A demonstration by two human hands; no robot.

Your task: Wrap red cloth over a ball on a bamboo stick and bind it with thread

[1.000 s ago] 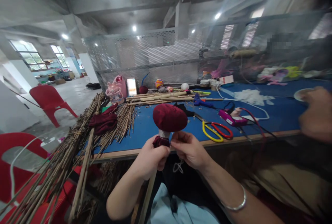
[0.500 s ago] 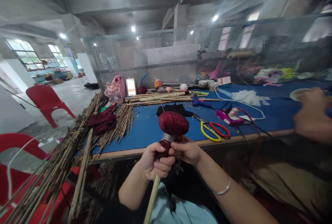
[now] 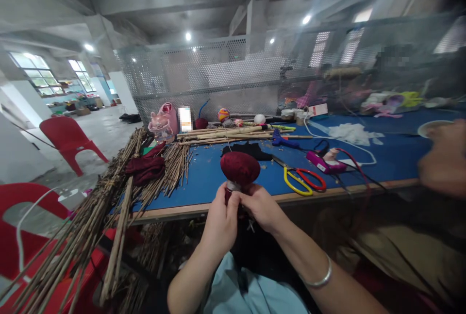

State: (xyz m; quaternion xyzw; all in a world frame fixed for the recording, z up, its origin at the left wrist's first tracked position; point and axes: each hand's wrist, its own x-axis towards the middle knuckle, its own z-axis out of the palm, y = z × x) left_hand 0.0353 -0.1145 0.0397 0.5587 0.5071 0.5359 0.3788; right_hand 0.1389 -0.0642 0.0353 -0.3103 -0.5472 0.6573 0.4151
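A mallet with a dark red cloth-covered head point(image 3: 240, 167) is upright before me, just short of the table's front edge. Grey tape point(image 3: 235, 186) circles its neck. Around the neck, below the tape, my left hand point(image 3: 222, 219) is closed, thumb up. My right hand point(image 3: 260, 207) grips the same neck from the right, its thumb meeting the left one. The fingers hide most of the cloth under the tape, and the mallet's stick is out of sight. A thin thread rises behind the head. Nearby on the table lie scissors point(image 3: 298, 180) with yellow and red handles and a black cloth point(image 3: 247, 150).
Bundled thin sticks point(image 3: 83, 226) and a dark red cloth point(image 3: 145, 168) occupy the left. Thicker sticks point(image 3: 225, 133) lie along the back of the blue table point(image 3: 204, 178). A purple box point(image 3: 324, 162) with cords sits right. Another person's hand point(image 3: 446, 146) holds a round rim.
My left hand has turned, its thumb now upward and its knuckles away from me. The pale stick below it has left view. The mallet head has tilted and shifted slightly left.
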